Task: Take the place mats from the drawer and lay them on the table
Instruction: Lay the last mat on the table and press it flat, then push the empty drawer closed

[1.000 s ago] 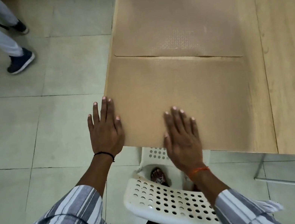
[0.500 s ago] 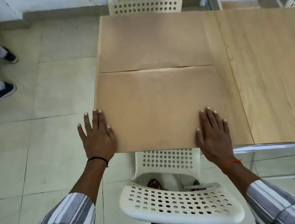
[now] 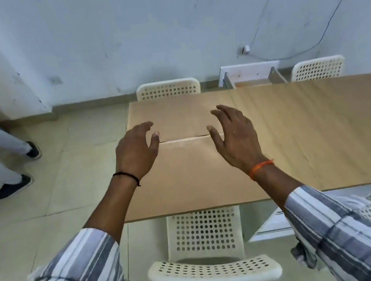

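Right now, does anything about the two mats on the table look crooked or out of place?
Slightly. The near tan place mat overlaps the far tan place mat, and their seam slants a little instead of running straight. Both sit on the left end of the light wooden table. The left hand and right hand hover open above them.

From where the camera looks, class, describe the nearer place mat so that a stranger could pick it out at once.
Start at the long pale wooden table. Two thin tan rectangular mats cover its left end, one behind the other. The nearer tan mat reaches the table's front edge above the white perforated plastic chair; the farther tan mat lies toward the wall.
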Available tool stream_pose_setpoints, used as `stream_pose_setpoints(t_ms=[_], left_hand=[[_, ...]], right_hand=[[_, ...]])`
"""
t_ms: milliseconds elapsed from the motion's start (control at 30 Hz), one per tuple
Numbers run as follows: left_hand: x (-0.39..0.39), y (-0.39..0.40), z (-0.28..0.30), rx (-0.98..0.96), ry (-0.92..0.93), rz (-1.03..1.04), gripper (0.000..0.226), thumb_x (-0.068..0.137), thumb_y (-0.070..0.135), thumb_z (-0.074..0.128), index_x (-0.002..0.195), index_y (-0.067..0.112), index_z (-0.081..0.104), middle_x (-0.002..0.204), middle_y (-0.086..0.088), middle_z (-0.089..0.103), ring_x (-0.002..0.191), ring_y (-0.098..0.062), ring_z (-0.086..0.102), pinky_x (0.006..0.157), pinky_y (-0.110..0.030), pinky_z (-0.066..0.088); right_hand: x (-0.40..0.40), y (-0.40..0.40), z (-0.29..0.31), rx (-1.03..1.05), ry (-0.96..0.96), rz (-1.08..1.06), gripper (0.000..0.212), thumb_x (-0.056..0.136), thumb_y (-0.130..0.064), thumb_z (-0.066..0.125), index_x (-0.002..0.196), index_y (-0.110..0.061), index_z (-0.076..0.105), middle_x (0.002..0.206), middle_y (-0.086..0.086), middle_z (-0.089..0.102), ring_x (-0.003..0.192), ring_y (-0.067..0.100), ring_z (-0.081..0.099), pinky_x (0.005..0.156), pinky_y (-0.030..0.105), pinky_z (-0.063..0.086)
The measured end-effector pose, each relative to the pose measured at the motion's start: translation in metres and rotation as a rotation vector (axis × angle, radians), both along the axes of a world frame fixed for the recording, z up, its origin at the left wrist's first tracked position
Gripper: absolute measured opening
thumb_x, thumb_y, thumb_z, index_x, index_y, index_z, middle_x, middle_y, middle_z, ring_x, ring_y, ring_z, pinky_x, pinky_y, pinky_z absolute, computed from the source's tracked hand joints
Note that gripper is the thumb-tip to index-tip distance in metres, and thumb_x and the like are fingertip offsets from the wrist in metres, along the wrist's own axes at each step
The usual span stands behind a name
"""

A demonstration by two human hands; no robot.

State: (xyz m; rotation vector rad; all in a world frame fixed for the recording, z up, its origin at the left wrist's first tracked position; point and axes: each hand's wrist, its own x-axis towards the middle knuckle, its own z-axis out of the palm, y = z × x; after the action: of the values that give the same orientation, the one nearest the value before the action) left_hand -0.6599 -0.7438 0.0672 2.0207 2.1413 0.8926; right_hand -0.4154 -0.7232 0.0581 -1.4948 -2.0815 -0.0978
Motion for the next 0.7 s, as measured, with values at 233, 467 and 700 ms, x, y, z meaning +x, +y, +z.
stream_pose_setpoints(t_ms=[233,467,700], left_hand=[[0.018,-0.048,0.092,0.268,0.098,-0.057,0.034,0.090,0.033,0.057,0.118,0.016,0.064,0.120,-0.002,0.065,0.111,-0.026,0.058,0.090,-0.039,0.047],[0.006,-0.089,0.147,0.402,0.145,-0.028,0.036,0.092,0.036,0.057,0.121,0.016,0.061,0.124,0.000,0.063,0.114,-0.025,0.057,0.084,-0.039,0.047],[-0.044,-0.108,0.167,0.437,0.150,-0.010,0.036,0.092,0.040,0.056,0.119,0.017,0.064,0.120,-0.004,0.067,0.111,-0.026,0.060,0.083,-0.039,0.048]], right_hand=[[0.013,-0.042,0.088,0.229,0.070,-0.017,0.048,0.097,-0.046,0.043,0.131,-0.013,0.054,0.138,0.004,0.053,0.130,0.025,0.046,0.104,0.041,0.041],[0.010,-0.077,0.149,0.323,0.077,-0.015,0.054,0.099,-0.051,0.040,0.139,-0.015,0.046,0.144,0.004,0.048,0.134,0.024,0.042,0.105,0.043,0.041],[-0.038,-0.097,0.174,0.343,0.080,-0.002,0.053,0.100,-0.050,0.038,0.141,-0.016,0.044,0.144,0.002,0.047,0.135,0.021,0.040,0.106,0.039,0.039]])
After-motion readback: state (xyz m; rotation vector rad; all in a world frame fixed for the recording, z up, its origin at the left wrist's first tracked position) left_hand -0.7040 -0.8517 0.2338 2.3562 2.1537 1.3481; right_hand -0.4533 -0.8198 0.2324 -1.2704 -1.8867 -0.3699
